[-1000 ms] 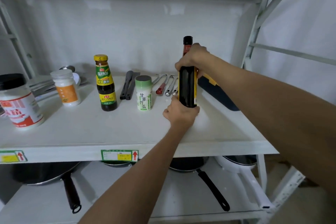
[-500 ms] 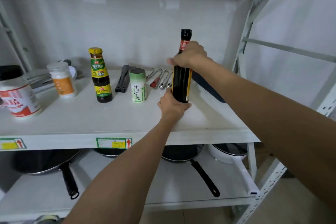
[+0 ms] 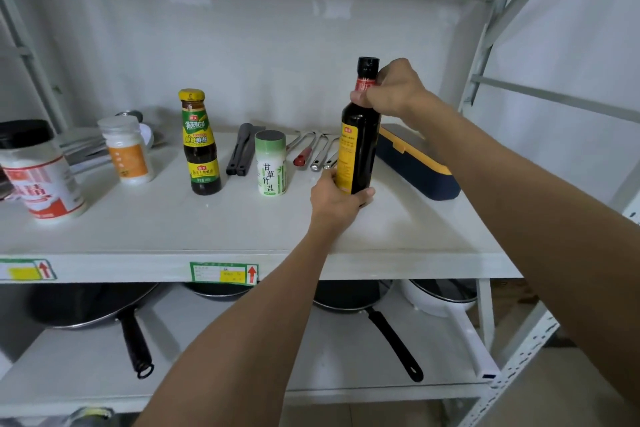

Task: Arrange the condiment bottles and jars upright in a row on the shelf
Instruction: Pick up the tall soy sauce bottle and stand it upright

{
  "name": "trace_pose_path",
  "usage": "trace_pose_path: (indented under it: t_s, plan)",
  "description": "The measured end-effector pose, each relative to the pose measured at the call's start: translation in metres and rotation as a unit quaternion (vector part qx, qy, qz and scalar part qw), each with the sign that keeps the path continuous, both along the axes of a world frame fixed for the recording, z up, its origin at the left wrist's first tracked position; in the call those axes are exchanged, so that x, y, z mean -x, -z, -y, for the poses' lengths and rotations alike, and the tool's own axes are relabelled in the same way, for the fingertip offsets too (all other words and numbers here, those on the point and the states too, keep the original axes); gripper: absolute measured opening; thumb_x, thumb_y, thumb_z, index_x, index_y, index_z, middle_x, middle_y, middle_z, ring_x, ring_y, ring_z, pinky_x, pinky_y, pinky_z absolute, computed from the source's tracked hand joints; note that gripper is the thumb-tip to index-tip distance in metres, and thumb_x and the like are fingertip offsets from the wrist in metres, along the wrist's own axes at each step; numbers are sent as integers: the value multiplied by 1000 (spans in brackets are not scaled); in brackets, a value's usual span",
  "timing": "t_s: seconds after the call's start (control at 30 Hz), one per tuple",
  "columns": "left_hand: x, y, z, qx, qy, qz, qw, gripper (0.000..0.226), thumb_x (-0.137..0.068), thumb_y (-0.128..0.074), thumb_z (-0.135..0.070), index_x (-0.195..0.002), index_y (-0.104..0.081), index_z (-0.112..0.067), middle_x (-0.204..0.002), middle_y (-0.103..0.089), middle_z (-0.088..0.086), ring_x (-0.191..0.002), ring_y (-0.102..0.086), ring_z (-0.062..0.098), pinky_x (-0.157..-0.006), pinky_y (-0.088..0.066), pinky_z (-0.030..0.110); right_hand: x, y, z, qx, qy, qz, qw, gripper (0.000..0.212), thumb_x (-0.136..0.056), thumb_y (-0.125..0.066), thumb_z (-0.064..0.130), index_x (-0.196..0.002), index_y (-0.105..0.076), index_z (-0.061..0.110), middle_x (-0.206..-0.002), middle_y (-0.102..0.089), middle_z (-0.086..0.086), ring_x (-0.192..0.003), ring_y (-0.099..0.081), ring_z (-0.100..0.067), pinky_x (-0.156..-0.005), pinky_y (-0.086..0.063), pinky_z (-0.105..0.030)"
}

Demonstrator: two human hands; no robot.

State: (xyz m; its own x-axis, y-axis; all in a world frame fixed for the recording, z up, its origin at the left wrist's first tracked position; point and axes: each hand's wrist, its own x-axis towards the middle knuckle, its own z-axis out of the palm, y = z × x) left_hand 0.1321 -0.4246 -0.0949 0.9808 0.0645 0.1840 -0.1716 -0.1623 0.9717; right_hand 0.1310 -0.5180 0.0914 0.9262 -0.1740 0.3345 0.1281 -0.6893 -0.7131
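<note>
A tall dark bottle (image 3: 360, 135) with a yellow label stands upright on the white shelf (image 3: 173, 229). My left hand (image 3: 337, 199) wraps its base and my right hand (image 3: 394, 88) grips its neck below the black cap. To its left stand a green-capped white salt jar (image 3: 271, 163), a yellow-capped dark sauce bottle (image 3: 201, 142), a small white jar with an orange label (image 3: 126, 149), and a big black-lidded jar with a red label (image 3: 38, 170), all upright.
Black tongs (image 3: 240, 149) and metal utensils (image 3: 313, 152) lie behind the jars. A navy box with a yellow rim (image 3: 415, 159) sits at the back right. Spoons (image 3: 131, 114) lie at the back left. Pans (image 3: 104, 308) fill the lower shelf.
The tall dark bottle has stayed upright in both hands and sits a little lower toward the shelf. My right hand has slid from over the neck to its right side, showing the cap.
</note>
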Motion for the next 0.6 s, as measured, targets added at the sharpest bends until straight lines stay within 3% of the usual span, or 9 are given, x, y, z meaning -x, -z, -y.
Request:
trace_pose_path:
  t_s: [0.17, 0.23, 0.33, 0.47, 0.6]
  plan:
    - [-3, 4, -1, -33, 4, 13, 999, 63, -66, -86, -35, -119, -55, -20, -104, -67, -5, -98, -66, 16, -89, -55, 38, 0, -5, 10, -32, -71, -70, 994, 34, -87, -62, 3, -120, -58, -1, -117, -62, -11, -114, -58, -24, -96, -47, -34]
    - [-4, 4, 0, -48, -1, 12, 999, 65, -69, -86, -33, -123, -54, -18, -107, -67, -4, -101, -64, 16, -92, -54, 39, 0, -4, 11, -78, -89, -78, 990, 40, -87, -64, 10, -124, -54, 1, -120, -62, -11, -114, -59, -24, -102, -46, -41]
    - [-5, 4, 1, -52, -9, 9, 999, 65, -68, -87, -30, -123, -52, -18, -109, -66, -2, -102, -64, 17, -93, -53, 40, 1, 4, 5, -123, -72, -26, 989, 44, -80, -77, 35, -108, -55, 8, -105, -64, -2, -97, -62, -15, -89, -49, -31]
    - [-5, 3, 1, -56, -15, 2, 998, 68, -64, -89, -32, -120, -52, -18, -109, -64, -2, -101, -63, 17, -92, -53, 38, -2, 19, 1, -149, 6, 62, 987, 49, -80, -78, 32, -116, -52, 11, -113, -58, -2, -100, -57, -17, -81, -43, -26]
    - [-5, 3, 1, -56, -15, 3, 998, 70, -61, -90, -35, -118, -53, -18, -109, -65, -1, -100, -63, 18, -91, -53, 40, -2, 16, 1, -123, -7, 58, 991, 25, -84, -73, 24, -102, -59, 13, -107, -64, -4, -98, -61, -18, -79, -46, -25]
